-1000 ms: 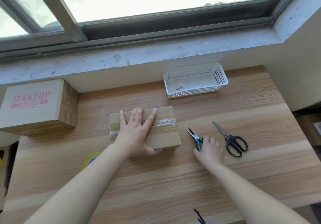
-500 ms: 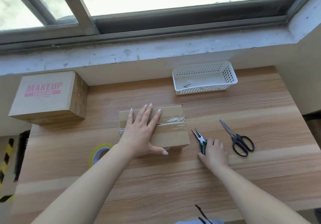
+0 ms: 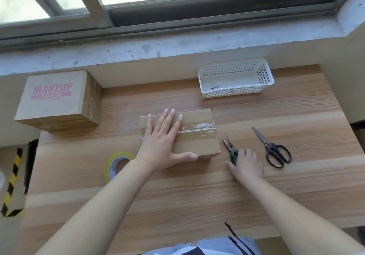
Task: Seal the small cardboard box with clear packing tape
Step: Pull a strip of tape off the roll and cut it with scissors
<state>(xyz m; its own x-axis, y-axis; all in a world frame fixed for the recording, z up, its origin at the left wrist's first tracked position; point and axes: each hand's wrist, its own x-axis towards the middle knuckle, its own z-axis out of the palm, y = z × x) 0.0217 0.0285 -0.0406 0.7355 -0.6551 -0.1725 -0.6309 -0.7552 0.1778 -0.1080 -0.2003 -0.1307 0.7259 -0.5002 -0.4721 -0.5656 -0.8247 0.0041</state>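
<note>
Cardboard box [image 3: 197, 136] sits at the centre of the wooden table [image 3: 197, 195], flaps down, with a wrinkled strip of clear tape [image 3: 199, 131] running across its top from side to side. I note the left hand [image 3: 162, 148] lying flat and spread on the box's left half, fingers extended toward 12 o'clock, thumb along the near edge; it grasps nothing. The right hand [image 3: 246, 165] rests at 3 o'clock of the box, fingers curled over the green handles of the pliers [image 3: 230, 148]; I cannot tell whether it grips them. Scissors [image 3: 273, 150] lie further out at 3 o'clock, apart from the hand. A yellow-rimmed tape roll [image 3: 116, 164] stands at 8 o'clock, partly behind the left forearm. A white basket [image 3: 237, 92] sits at 1 o'clock; a box printed MAKEUP [image 3: 57, 100] at 10 o'clock.
</note>
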